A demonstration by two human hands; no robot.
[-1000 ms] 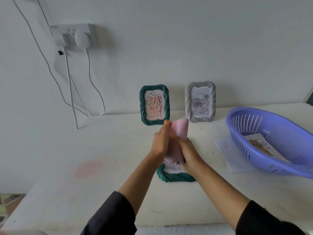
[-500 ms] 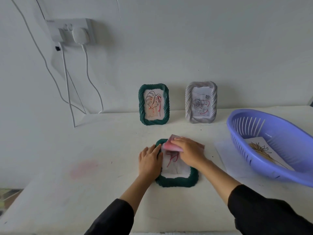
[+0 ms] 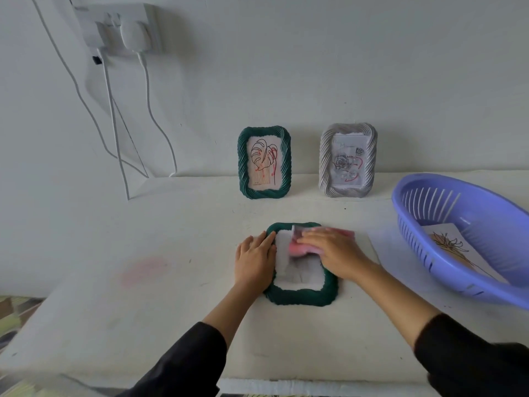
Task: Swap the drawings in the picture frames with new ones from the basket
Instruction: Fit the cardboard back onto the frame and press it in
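White table (image 3: 171, 325), purple basket (image 3: 492, 219) at right, one drawing (image 3: 452, 247) inside

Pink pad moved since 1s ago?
Yes, down: pink pad, earlier level with the base of the standing green frame, now lies on the flat green frame.

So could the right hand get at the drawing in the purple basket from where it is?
Probably yes. The right hand lies on the pink piece over the flat green frame, and the basket sits just to its right, open-topped, the drawing loose inside, nothing standing between them.
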